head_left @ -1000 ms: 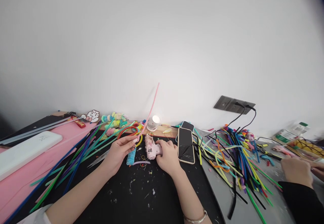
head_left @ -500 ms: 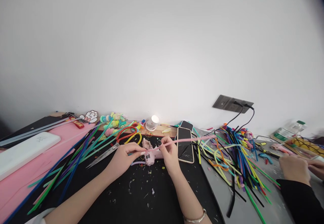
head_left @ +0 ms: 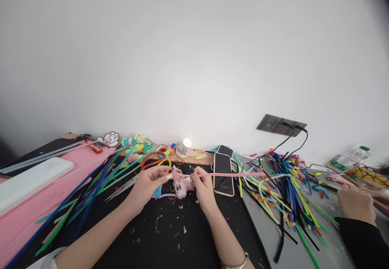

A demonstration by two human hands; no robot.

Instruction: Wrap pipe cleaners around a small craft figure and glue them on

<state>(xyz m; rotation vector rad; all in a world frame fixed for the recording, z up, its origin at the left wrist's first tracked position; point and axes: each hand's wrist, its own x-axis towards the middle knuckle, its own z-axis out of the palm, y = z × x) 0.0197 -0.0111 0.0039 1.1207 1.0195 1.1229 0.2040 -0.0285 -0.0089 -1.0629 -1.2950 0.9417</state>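
A long pink pipe cleaner (head_left: 234, 174) stretches level between my hands and runs on far to the right. My left hand (head_left: 150, 186) pinches its left end between thumb and fingertips. Closer to the middle, my right hand (head_left: 202, 186) grips it with thumb and forefinger. Just below the stem, on the black mat, lies a pale pink hot glue gun (head_left: 181, 191), partly hidden by my right hand. A light blue piece (head_left: 157, 192) shows beside my left fingers. Scissors (head_left: 121, 188) with red and yellow handles lie behind my left hand.
Smartphones (head_left: 223, 173) lie right of my right hand, near a large heap of coloured pipe cleaners (head_left: 282, 192). More stems (head_left: 100, 184) lie left, beside a white box (head_left: 36, 182). A paper cup (head_left: 184, 148) stands at the wall. Another person's hand (head_left: 355, 202) is far right.
My left hand has shifted slightly left and up from the glue gun. The pink pipe cleaner, earlier slanting up to the right, now lies nearly level. The light blue piece has come into view.
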